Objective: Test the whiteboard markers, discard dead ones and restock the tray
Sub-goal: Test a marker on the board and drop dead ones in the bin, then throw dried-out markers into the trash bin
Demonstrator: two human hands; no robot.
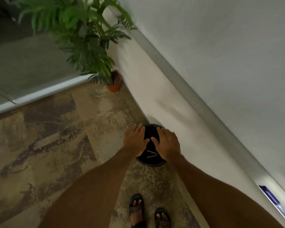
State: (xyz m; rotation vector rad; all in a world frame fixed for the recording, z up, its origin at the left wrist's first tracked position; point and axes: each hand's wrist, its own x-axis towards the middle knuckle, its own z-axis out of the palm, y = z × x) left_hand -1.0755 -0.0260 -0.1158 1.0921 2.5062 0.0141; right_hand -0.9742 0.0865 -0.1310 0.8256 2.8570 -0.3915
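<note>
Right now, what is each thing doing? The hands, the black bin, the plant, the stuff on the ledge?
Left hand: open, spread above the bin.
Right hand: open, spread above the bin.
Black bin: upright on the floor by the wall, two pale sticks inside.
Potted plant: upright in the corner.
Whiteboard tray: holds something blue, too blurred to name.

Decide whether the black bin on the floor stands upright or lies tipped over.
Upright. The black bin stands on the floor by the wall, its round top facing up, with the left hand and right hand resting on it.
</note>
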